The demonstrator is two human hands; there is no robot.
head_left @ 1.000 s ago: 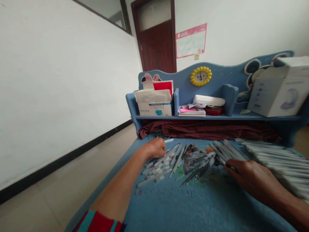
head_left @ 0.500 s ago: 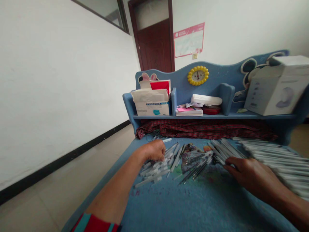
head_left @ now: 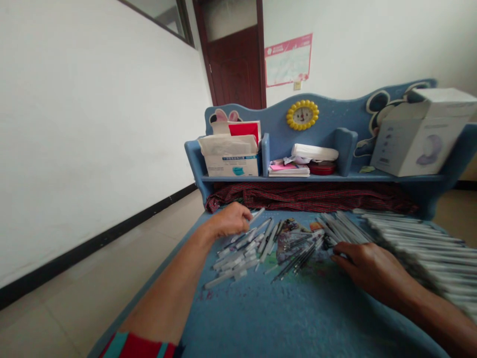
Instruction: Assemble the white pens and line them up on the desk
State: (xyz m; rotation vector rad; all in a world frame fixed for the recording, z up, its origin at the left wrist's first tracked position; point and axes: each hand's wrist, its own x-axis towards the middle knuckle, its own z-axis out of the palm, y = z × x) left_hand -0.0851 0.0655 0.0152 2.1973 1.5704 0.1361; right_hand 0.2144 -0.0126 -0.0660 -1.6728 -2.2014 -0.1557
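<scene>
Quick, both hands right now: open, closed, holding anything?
Left hand: fingers curled near a white tube; hold cannot be told.
Right hand: fingers curled beside grey tubes; hold cannot be told.

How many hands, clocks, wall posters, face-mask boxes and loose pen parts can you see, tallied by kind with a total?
Hands: 2, left hand and right hand
Yellow-rimmed clock: 1
Pink-bordered wall poster: 1
Face-mask box: 1
Total: 5, leaving out the loose pen parts, which overlap too much to count.
</scene>
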